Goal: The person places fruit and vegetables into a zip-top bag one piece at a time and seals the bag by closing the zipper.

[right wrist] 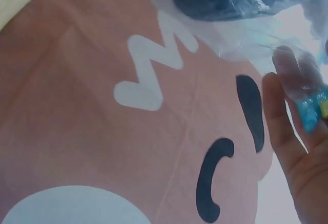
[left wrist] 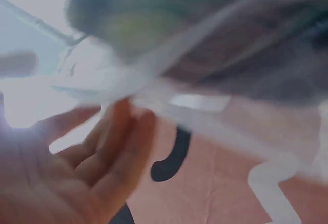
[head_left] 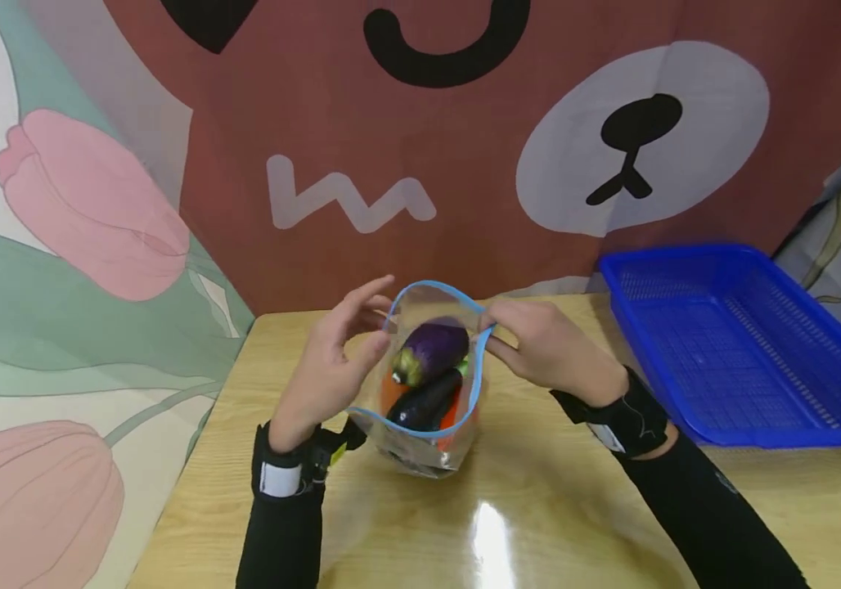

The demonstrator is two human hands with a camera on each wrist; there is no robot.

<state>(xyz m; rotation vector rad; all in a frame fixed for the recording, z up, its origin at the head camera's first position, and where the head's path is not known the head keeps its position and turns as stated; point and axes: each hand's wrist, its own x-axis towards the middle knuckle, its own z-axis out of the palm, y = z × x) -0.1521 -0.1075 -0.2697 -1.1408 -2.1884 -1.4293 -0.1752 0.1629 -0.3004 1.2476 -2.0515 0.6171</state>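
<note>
A clear zip bag (head_left: 409, 451) with a blue-edged mouth stands on the table, its mouth spread wide. Inside lie a purple eggplant (head_left: 437, 343) with a green cap, a darker eggplant (head_left: 424, 402) below it, and something orange (head_left: 391, 391), partly hidden. My right hand (head_left: 541, 339) pinches the blue edge at the right corner; in the right wrist view its fingers (right wrist: 277, 111) show behind the clear film. At the bag's left side is my left hand (head_left: 332, 352), thumb and fingers apart, fingertips right at the rim. The left wrist view shows these fingers (left wrist: 123, 152) against the blurred film.
A blue plastic basket (head_left: 752, 352) stands at the right of the wooden table (head_left: 546, 507). Behind the table hangs a cloth (head_left: 465, 164) with a brown bear print. A flower-patterned cloth (head_left: 60, 343) is on the left.
</note>
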